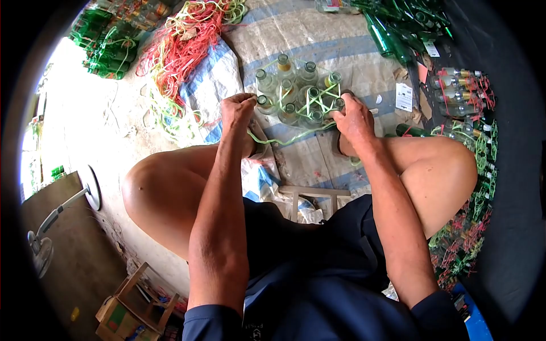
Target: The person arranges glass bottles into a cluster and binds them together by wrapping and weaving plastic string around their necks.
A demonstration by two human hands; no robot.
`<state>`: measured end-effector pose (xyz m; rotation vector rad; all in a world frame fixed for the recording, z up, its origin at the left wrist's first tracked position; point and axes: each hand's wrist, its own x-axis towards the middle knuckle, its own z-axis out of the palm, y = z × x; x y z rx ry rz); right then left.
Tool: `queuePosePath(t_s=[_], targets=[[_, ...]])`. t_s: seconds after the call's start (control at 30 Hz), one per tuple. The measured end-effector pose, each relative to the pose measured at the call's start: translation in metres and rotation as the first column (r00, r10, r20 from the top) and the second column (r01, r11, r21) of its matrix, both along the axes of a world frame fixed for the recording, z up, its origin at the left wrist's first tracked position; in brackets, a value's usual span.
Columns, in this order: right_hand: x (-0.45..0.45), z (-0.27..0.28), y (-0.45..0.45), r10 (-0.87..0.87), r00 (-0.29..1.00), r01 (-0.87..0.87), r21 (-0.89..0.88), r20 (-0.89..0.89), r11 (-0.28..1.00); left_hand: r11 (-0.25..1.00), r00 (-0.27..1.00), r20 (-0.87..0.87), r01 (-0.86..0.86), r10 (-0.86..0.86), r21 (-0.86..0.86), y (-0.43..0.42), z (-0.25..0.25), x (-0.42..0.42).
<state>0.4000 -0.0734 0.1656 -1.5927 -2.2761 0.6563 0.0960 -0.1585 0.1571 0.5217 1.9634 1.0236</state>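
A cluster of clear glass bottles point(287, 85) stands upright on the sheet between my feet. Light green plastic twine point(314, 101) criss-crosses several of the necks on its right side. My left hand point(238, 111) is closed in a pinch at the cluster's left edge, beside a bottle mouth; what its fingertips hold is hidden. On the opposite edge, my right hand point(355, 118) has thumb and forefinger around the neck of the rightmost bottle point(339, 104). A loose length of twine runs from near the right thumb, below the bottles, toward my left wrist.
A tangled heap of red and yellow-green twine point(187, 42) lies at upper left. Green bottles point(111, 51) are stacked beyond it, and more green bottles point(392, 34) lie at upper right. Tied clear bottles point(458, 94) line the right side. A fan point(62, 207) stands at left.
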Motion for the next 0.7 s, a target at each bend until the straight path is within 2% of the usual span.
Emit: queuePosePath(t_s=[0.1,0.2,0.3,0.43,0.5,0.57,0.6,0.63,0.7], targets=[[-0.004,-0.005,0.001,-0.02,0.997,0.02,-0.003,-0.074,1.0,0.999,0.999,0.004,-0.033,0.033,-0.008,0.0,0.004,0.004],[-0.007,-0.002,0.005,-0.052,0.998,0.053,0.027,-0.043,0.998,1.0,1.0,0.003,-0.011,0.011,-0.028,-0.003,0.007,0.006],[-0.009,0.006,0.017,-0.048,0.991,0.059,-0.08,0.126,0.995,0.995,0.998,-0.043,-0.05,0.053,0.082,-0.009,0.007,0.015],[-0.011,0.01,0.036,-0.036,0.989,0.052,-0.109,0.142,0.993,0.993,0.987,0.111,-0.117,0.113,0.031,-0.019,0.003,0.025],[-0.011,0.009,0.052,-0.006,0.99,0.024,-0.126,0.139,0.992,0.994,0.996,0.032,-0.087,0.085,0.071,-0.025,-0.012,0.032],[-0.012,0.002,0.067,0.017,0.992,-0.011,-0.045,0.127,0.999,0.987,0.989,0.067,-0.137,0.132,0.082,-0.032,0.004,0.049],[-0.012,0.003,0.075,0.034,0.99,-0.025,-0.071,0.136,0.997,0.984,0.99,0.003,-0.138,0.139,0.11,-0.036,0.004,0.058],[-0.013,0.004,0.082,0.052,0.989,-0.044,-0.06,0.136,0.997,0.99,0.992,0.045,-0.117,0.114,0.084,-0.038,0.005,0.062],[-0.016,0.002,0.093,0.058,0.991,-0.058,-0.009,0.124,0.998,0.983,0.971,0.166,-0.181,0.174,0.03,-0.042,0.013,0.082]])
